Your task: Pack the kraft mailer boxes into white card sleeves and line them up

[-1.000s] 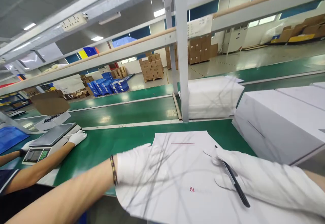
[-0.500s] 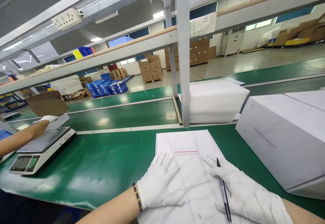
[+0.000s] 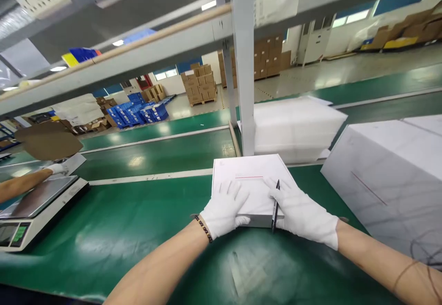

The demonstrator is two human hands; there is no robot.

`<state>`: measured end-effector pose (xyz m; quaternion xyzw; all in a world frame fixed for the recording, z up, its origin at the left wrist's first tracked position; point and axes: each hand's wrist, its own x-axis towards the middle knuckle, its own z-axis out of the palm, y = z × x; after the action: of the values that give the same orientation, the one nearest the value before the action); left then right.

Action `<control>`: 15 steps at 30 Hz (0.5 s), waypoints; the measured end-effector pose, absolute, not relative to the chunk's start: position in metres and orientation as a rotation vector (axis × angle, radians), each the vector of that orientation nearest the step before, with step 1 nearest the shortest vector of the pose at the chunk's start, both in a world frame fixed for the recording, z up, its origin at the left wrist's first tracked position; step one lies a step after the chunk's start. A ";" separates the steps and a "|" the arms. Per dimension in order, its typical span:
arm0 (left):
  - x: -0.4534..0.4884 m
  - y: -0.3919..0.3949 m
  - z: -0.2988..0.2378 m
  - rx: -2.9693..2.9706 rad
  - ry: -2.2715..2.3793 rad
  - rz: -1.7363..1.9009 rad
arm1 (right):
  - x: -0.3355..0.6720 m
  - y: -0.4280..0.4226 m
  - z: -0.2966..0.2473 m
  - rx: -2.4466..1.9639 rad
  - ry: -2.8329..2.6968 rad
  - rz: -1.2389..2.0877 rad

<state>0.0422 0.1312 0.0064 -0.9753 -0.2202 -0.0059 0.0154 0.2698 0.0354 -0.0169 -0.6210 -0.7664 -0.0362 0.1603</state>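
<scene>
Head view: your left hand [image 3: 225,209] splays, gripping nothing, on a shallow white box [image 3: 255,164], red line [image 3: 248,177] ahead; your right hand [image 3: 299,214], partly curled, holds a black pen [image 3: 275,207].

Glossy green tabletop [image 3: 148,236]. On it: flat white rectangular box [image 3: 250,167], centre; white weighing scale [image 3: 46,213] with broad metal plate [image 3: 43,194], left; large white boxes [image 3: 383,157], right.

Looks like the packing area of a factory, with a long green workbench [image 3: 138,236] near, a weighing scale [image 3: 43,199] at left, and stacked cardboard boxes [image 3: 199,85] and blue crates [image 3: 157,112] far off.
</scene>
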 end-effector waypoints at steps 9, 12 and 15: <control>0.046 0.119 -0.006 -3.094 -0.869 -0.174 | 0.264 0.036 -0.021 -1.724 -2.155 -0.287; 0.043 0.113 -0.001 -3.063 -1.011 -0.250 | 0.268 0.026 -0.010 -1.793 -2.092 -0.041; 0.023 0.104 -0.003 -2.940 -1.404 -0.445 | 0.279 0.000 -0.025 -1.805 -1.730 0.176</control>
<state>0.0231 0.1036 -0.0035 -0.8917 -0.4258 -0.1349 -0.0731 0.2789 -0.0001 -0.0251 -0.6842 -0.6557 0.0665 0.3123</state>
